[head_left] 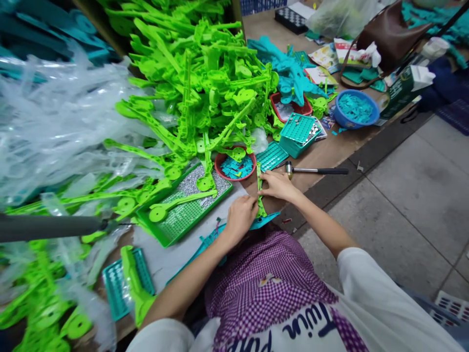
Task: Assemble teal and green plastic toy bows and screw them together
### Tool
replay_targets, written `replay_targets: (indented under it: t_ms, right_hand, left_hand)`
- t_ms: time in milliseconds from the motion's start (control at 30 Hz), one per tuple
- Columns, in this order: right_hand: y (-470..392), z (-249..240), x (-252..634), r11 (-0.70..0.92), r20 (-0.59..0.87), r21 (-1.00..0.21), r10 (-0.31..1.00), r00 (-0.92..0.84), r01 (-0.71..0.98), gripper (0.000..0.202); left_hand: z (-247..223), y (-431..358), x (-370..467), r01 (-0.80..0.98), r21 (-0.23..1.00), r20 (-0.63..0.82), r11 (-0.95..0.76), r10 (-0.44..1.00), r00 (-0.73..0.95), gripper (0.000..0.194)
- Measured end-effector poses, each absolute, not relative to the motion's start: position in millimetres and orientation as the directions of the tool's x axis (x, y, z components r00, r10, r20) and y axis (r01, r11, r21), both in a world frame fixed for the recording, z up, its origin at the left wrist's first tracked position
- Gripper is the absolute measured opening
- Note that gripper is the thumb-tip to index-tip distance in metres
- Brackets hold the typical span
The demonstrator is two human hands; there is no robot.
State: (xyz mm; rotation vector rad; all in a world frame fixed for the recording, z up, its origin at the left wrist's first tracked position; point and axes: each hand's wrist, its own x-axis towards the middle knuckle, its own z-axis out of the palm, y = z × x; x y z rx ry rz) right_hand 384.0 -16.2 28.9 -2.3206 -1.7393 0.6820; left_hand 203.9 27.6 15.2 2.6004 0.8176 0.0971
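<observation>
A slim lime-green plastic part (260, 182) stands out lengthwise between my hands, near the table's front edge. My right hand (276, 186) has its fingers closed on the upper portion of it. Lower down, my left hand (242, 215) is closed at the part's left side, its fingertips mostly hidden. Beneath my left hand and forearm lies a long turquoise plastic part (266, 221) along the edge by my apron. A hammer (317, 170) with a black handle rests just right of my right hand. Close by is a red bowl (234, 177) of small turquoise pieces.
A large heap of lime-green parts (205, 83) rises behind. A green tray (172, 230) of small metal pieces sits left, beside clear plastic bags (66, 117). Turquoise boxes (298, 134), a blue bowl (355, 110) and a brown bag (388, 36) stand to the right. A grey rod (51, 227) juts in from the left.
</observation>
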Motion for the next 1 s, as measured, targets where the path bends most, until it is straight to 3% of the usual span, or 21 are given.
replay_targets:
  t_ms: [67,233,433,700,867,1000]
  right_hand:
    - [-15.6,28.5,383.6,-0.314,-0.264,-0.381,0.938,0.223,0.870,0.047]
    - [-13.9,31.2,382.6,-0.309,-0.272,-0.371,0.938,0.215,0.876,0.046]
    - [-13.2,33.5,381.1,-0.306,-0.278,-0.350,0.936,0.213,0.886,0.043]
    - [-17.3,30.2,378.7,-0.293,-0.275,-0.376,0.941,0.195,0.879,0.053]
    - [-19.9,33.5,375.1,-0.307,-0.301,-0.374,0.933,0.199,0.875,0.053]
    - [-20.6,35.0,373.8,-0.315,-0.309,-0.359,0.928,0.207,0.879,0.052]
  left_hand:
    - [14.2,27.1,204.9,0.518,0.385,-0.058,-0.764,0.540,0.840,0.027]
    - [16.4,28.2,209.1,0.496,0.469,-0.111,-0.731,0.508,0.854,0.026]
    - [25.0,26.0,207.7,0.451,0.333,-0.214,-0.828,0.400,0.891,0.033]
    - [23.0,50.1,205.6,0.392,0.520,-0.228,-0.759,0.319,0.920,0.031]
    - [27.7,30.2,189.9,0.424,0.412,-0.185,-0.806,0.381,0.906,0.038]
    - [36.6,20.3,184.2,0.455,0.299,-0.251,-0.839,0.391,0.886,0.038]
